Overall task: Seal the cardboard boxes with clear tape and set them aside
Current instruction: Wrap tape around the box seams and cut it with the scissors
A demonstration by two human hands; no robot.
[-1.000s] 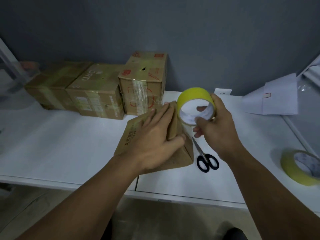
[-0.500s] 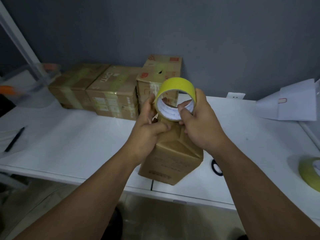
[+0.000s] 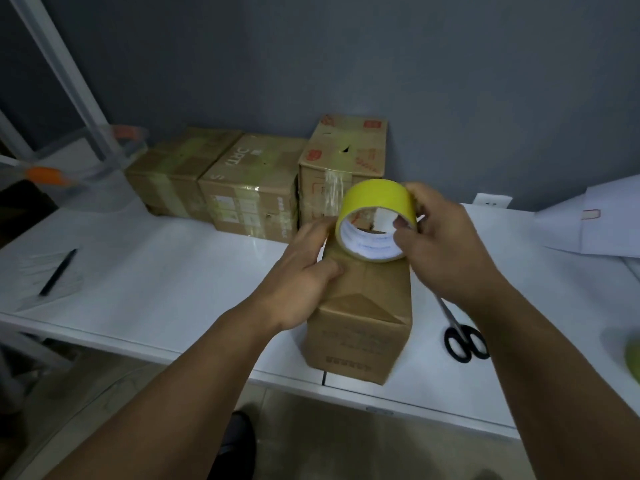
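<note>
A brown cardboard box (image 3: 360, 327) stands near the front edge of the white table (image 3: 166, 271). My left hand (image 3: 304, 271) rests on its top left side, thumb pressed on the top face. My right hand (image 3: 440, 244) grips a yellow tape roll (image 3: 375, 202) just above the far end of the box, fingers through the core. Three taped boxes (image 3: 252, 188) stand in a row against the back wall.
Black-handled scissors (image 3: 462, 336) lie right of the box. A second tape roll (image 3: 633, 355) shows at the right edge. White paper (image 3: 588, 226) lies at the back right. A black pen (image 3: 57, 271) rests on sheets at the left, near a clear container (image 3: 100, 168).
The box has shifted right and stands squarer to me. My left hand slid from the roll to the box top. The scissors are now in full view.
</note>
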